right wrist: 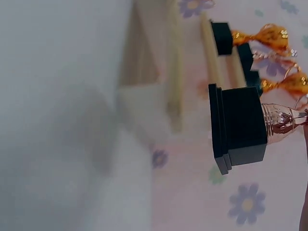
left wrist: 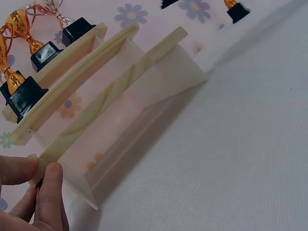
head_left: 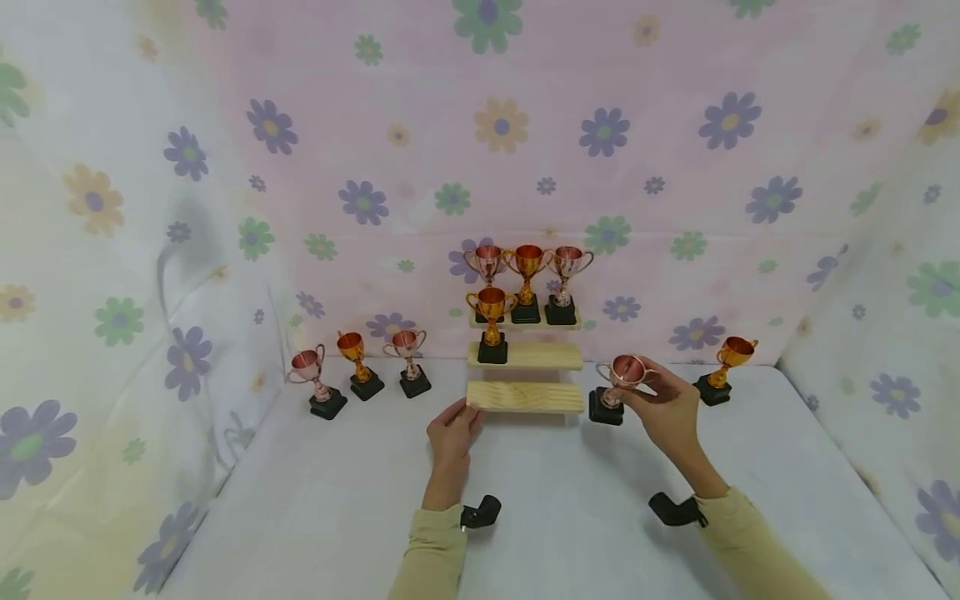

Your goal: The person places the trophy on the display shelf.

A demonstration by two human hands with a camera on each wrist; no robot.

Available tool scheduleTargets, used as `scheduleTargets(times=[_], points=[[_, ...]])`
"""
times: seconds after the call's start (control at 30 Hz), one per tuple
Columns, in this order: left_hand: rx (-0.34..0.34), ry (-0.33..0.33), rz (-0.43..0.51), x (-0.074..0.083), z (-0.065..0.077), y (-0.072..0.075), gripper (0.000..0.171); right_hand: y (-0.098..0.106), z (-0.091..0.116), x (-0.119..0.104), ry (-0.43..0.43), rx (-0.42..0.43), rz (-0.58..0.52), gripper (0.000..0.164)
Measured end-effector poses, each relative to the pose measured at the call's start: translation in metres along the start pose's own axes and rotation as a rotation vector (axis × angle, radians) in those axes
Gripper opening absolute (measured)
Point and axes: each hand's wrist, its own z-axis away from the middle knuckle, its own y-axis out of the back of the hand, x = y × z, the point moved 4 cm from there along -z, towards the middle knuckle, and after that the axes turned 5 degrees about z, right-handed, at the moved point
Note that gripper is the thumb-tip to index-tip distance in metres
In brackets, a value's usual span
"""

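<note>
My right hand [head_left: 667, 410] grips a rose-gold trophy cup [head_left: 627, 372] by its bowl and stem, just right of a three-step wooden display stand [head_left: 525, 397]. In the right wrist view the trophy's black base [right wrist: 238, 129] hangs above the table surface, near the stand. My left hand [head_left: 451, 435] pinches the left end of the stand's lowest board [left wrist: 103, 103] between thumb and fingers. A gold trophy [head_left: 491, 310] stands at the left of the middle step. Along the top step are a rose-gold trophy [head_left: 487, 258], a gold one [head_left: 527, 283] and another rose-gold one [head_left: 566, 283].
Left of the stand, on the white table [head_left: 330, 500], are a rose-gold trophy [head_left: 317, 385], a gold trophy [head_left: 360, 365] and another rose-gold trophy [head_left: 408, 362]. One gold trophy [head_left: 727, 369] stands at the far right. Flower-patterned cloth [head_left: 420, 108] hangs behind and at both sides.
</note>
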Motion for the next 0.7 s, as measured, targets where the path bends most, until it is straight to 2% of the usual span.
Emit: scheduleTargets(times=[0.2,0.37,0.5,0.7], points=[[-0.017,0.001,0.003,-0.001,0.0,-0.001,0.038,-0.046,-0.036,-0.01,0.034,-0.005,-0.096,0.051],[-0.008,0.007,0.0,0.001,0.001,-0.002,0.037,-0.079,-0.063,-0.019,0.012,-0.067,-0.122,0.045],[-0.007,0.018,0.006,0.001,0.001,-0.002,0.036,-0.098,-0.077,-0.027,-0.016,-0.13,-0.104,0.045],[-0.006,0.02,0.01,0.001,0.001,0.0,0.036,-0.118,-0.088,-0.023,-0.065,-0.196,-0.05,0.042]])
